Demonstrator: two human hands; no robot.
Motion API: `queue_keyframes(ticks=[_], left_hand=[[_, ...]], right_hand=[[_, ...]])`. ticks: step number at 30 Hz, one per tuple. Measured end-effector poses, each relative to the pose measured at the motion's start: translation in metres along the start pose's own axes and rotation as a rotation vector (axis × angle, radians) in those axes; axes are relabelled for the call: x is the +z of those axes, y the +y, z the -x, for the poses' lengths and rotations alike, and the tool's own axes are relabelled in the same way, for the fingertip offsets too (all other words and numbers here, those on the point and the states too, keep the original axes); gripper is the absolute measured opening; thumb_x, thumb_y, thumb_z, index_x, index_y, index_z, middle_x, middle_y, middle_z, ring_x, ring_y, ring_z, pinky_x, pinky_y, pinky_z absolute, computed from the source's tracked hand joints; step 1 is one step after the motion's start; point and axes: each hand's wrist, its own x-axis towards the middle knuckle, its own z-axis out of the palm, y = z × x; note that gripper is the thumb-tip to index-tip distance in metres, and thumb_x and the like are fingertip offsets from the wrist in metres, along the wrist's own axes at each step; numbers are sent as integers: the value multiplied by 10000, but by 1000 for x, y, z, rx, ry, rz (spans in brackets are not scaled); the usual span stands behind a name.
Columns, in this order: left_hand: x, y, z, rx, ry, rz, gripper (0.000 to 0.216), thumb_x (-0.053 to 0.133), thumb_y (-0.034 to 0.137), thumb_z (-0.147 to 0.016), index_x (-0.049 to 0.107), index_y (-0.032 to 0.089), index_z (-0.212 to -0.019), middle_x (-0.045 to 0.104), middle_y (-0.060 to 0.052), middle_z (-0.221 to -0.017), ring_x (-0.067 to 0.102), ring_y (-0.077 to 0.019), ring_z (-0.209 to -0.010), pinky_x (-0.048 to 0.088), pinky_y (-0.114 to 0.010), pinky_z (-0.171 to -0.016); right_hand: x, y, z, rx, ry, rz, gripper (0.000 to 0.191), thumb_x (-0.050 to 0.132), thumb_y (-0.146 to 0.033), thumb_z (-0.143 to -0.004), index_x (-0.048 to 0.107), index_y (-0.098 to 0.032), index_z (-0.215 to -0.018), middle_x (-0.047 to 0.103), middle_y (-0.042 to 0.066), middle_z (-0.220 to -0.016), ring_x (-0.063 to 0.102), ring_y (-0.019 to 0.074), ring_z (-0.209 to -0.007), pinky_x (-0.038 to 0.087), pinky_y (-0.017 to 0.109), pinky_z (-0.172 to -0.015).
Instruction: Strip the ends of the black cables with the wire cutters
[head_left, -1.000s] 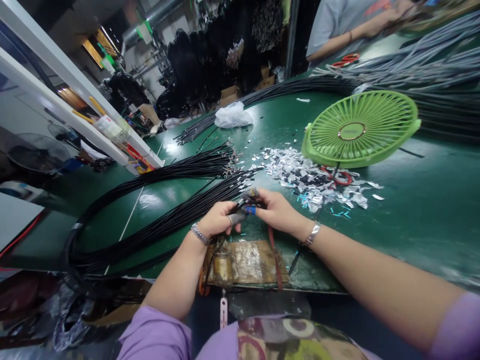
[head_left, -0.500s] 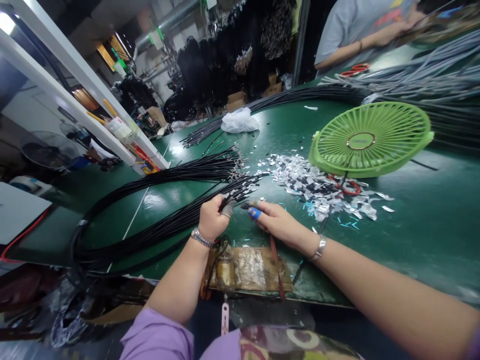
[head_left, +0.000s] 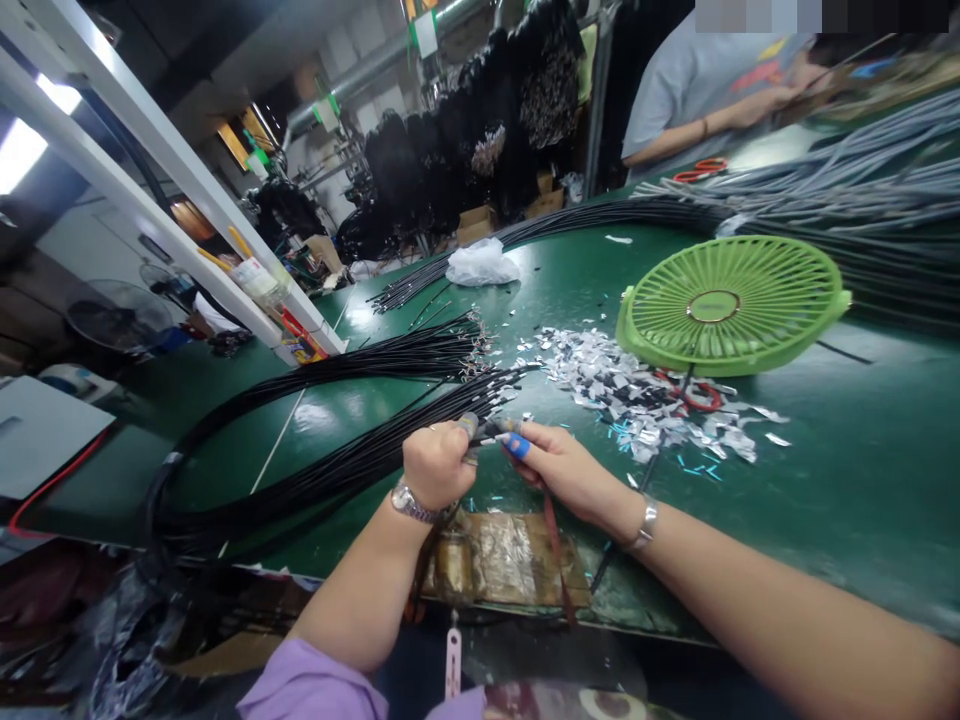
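My left hand (head_left: 439,462) is closed in a fist round a black cable, with a grey covering on the fingertips. Between my hands shows a short whitish cable end (head_left: 491,438). At that end my right hand (head_left: 559,465) pinches with thumb and forefinger; blue tape wraps the thumb. What lies deeper inside its fingers is hidden. Just behind my left hand, a bundle of black cables (head_left: 360,445) lies on the green table (head_left: 847,480), silvery tips pointing right. Below my hands is a wooden board (head_left: 517,560) covered with clear tape, with a brown strap (head_left: 553,545) across it.
A pile of foil scraps (head_left: 600,385) lies right of centre, beside a green fan (head_left: 735,305) and red-handled scissors (head_left: 701,395). A second cable bundle (head_left: 405,350) and a white plastic bag (head_left: 482,262) lie farther back. Another person (head_left: 675,110) works at the far right.
My hands have come together, and the whitish cable end now shows between them. My left fist has turned, its knuckles more towards me. The camera view has tilted up slightly.
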Motion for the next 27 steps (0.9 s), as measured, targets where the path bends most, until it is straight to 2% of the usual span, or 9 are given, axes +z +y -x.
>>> queue_keyframes(ticks=[13, 18, 22, 27], left_hand=[[3, 2, 5, -13, -52, -34, 118, 514, 139, -729, 625, 174, -708, 611, -31, -551, 566, -140, -498, 385, -253, -477], [6, 2, 9, -52, -93, -16, 131, 503, 142, -732, 630, 175, -723, 616, -42, -564, 580, -148, -518, 414, -249, -495], [8, 0, 10, -182, -136, 143, 161, 483, 171, -780, 641, 166, -811, 653, -57, -638, 615, -162, -590, 466, -254, -565], [6, -2, 3, -511, -301, 519, 189, 515, 297, -840, 613, 167, -742, 632, -28, -640, 564, -126, -574, 443, -235, -576]], right_hand=[[2, 3, -3, -12, -15, 20, 516, 581, -693, -679, 438, -202, -611, 354, -81, -450, 282, 67, -431, 200, 234, -431], [2, 0, -2, -10, -2, -4, 494, 584, -670, -698, 445, -205, -610, 356, -76, -446, 283, 74, -426, 199, 236, -426], [1, 0, -2, -53, 9, 43, 479, 591, -633, -716, 440, -203, -567, 358, -67, -434, 269, 73, -431, 181, 238, -429], [-2, 2, -4, -59, 24, 100, 441, 595, -583, -729, 439, -209, -555, 341, -64, -441, 260, 79, -432, 168, 243, -430]])
